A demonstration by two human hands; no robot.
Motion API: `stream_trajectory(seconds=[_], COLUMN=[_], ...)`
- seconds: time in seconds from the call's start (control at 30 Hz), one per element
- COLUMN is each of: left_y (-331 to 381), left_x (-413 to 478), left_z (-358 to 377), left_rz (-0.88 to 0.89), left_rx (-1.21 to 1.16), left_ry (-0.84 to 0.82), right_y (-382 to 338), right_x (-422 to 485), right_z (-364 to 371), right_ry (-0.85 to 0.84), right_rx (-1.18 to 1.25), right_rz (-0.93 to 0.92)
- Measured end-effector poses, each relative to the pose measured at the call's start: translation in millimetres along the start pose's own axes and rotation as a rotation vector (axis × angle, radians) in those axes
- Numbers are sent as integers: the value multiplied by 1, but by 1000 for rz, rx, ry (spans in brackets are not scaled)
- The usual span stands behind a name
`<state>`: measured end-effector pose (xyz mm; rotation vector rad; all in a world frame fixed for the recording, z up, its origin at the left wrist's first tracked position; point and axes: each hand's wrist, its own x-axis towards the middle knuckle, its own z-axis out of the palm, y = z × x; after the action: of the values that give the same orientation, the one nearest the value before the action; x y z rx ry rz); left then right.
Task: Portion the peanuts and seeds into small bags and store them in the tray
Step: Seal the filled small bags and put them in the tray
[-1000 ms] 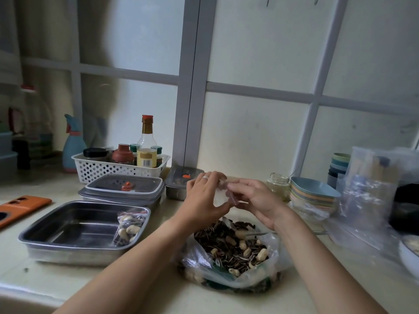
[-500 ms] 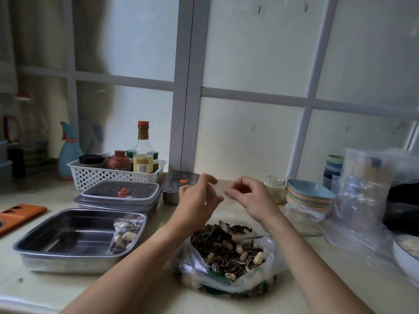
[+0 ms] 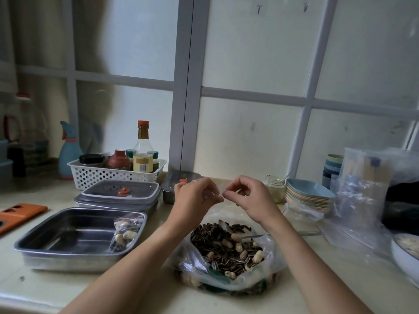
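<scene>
Pinching small bag [image 3: 208, 196], barely discernible, between left hand [image 3: 195, 200] and right hand [image 3: 252, 198] grips.

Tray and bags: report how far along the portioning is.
Done: one filled small bag lies in the steel tray, at its right side. In hand: the left grip and right grip pinch what looks like an empty clear bag above the big bag. Left: fill it, tray it, and repeat; the big bag still holds plenty of seeds and peanuts, spoon resting in it.

Tray [image 3: 68, 234] left of open bag [image 3: 226, 252] (filled small bag [image 3: 125, 232] inside tray); basket [image 3: 108, 176] behind tray.
</scene>
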<state>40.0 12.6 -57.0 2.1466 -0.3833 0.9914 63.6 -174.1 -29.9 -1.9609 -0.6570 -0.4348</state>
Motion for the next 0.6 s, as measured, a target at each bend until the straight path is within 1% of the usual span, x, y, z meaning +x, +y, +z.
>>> stream_trajectory(seconds=[0.1,0.17,0.27,0.33,0.43,0.5,0.6], left_y=[0,0,0,1,4,7,8], left_x=[0,-1,-3,-4,-6,-7,-6], left_z=[-2,-3,-3,-3,-4,-4,-1], left_rz=[-29,-9,49,95,172,252,349], left_rx=[25,61,121,153,214,256,316], left_ry=[38,58,43,39,33,6,-37], right_y=[-1,-2,-7,-11,-9,-6,-4], right_x=[-1,-1,-5,-6,-1,-1,-5], right_z=[0,1,-2,-3,-5,-5,-3], right_ry=[-25,-88,-217,-273,-244,-246,-277], right_rx=[14,80,213,319,485,473,445], right_rz=[-11,11,122,254,444,484,492])
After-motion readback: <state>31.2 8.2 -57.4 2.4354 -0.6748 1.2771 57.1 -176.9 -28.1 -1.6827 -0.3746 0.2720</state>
